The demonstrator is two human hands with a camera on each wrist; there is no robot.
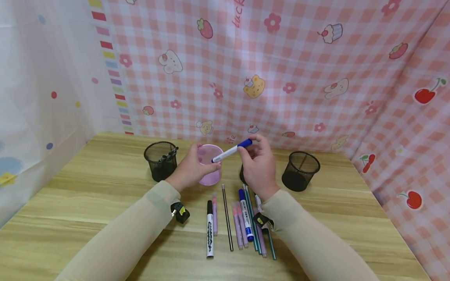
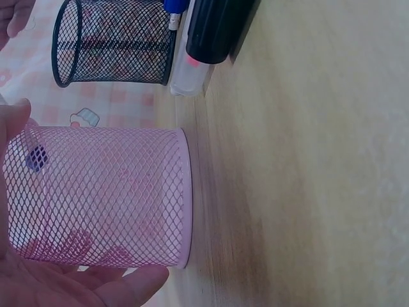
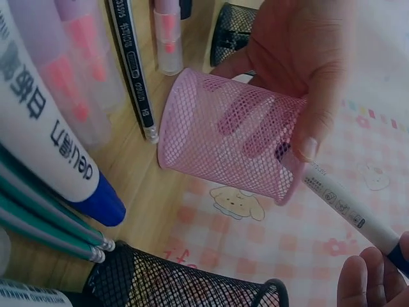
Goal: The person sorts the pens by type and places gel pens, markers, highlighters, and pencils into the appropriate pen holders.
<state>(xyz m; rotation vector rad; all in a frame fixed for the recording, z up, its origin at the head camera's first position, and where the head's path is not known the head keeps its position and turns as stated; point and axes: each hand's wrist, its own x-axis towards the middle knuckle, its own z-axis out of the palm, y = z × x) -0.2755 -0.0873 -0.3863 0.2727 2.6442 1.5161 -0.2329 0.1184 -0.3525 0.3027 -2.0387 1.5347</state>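
Observation:
My left hand (image 1: 188,168) grips a pink mesh pen cup (image 1: 210,178) by its side, thumb near the rim. The cup stands upright on the table. In my right hand (image 1: 261,168), thumb and fingers pinch a white marker (image 1: 226,153) by its blue-capped end. The marker slants down to the left. Its dark blue lower end shows through the mesh just inside the cup's mouth in the right wrist view, where the white barrel (image 3: 348,206) lies outside. Behind my right hand, a black mesh cup (image 3: 192,281) is mostly hidden in the head view.
A black mesh cup (image 1: 156,171) with dark small items stands left, another (image 1: 297,179) right. In front lie a black-capped marker (image 1: 209,234), a dark pencil (image 1: 227,218), pink-purple highlighters (image 1: 238,230), a blue-capped marker (image 1: 246,214) and several green pencils, partly under my right wrist.

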